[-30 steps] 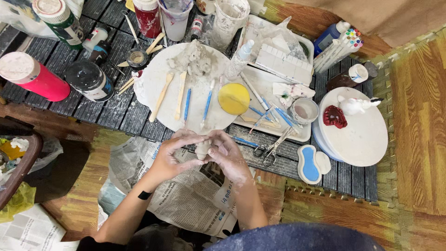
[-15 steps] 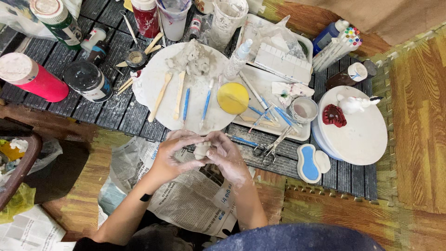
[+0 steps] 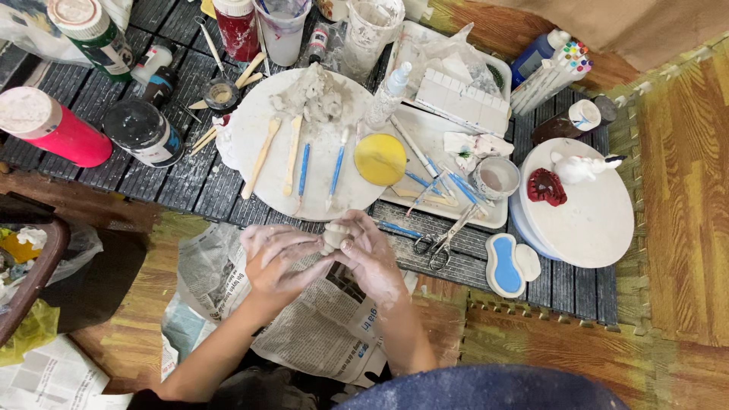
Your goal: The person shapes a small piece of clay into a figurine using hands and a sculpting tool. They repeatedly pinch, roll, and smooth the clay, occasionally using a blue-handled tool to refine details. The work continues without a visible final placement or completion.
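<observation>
Clay-dusted, the dark slatted table carries a round white board with modelling tools laid side by side. Just below that board's near edge, over crumpled newspaper, both hands meet around a small pale clay lump. Against the pictures from a moment before, the hands sit at the same place under the board and the lump shows a little more between them, so the shaping goes on. The left hand cups it from the side, fingers curled. The right hand pinches it, fingers pressed to its surface. The lump's long axis runs roughly toward the board, rounded end pointing at the board.
</observation>
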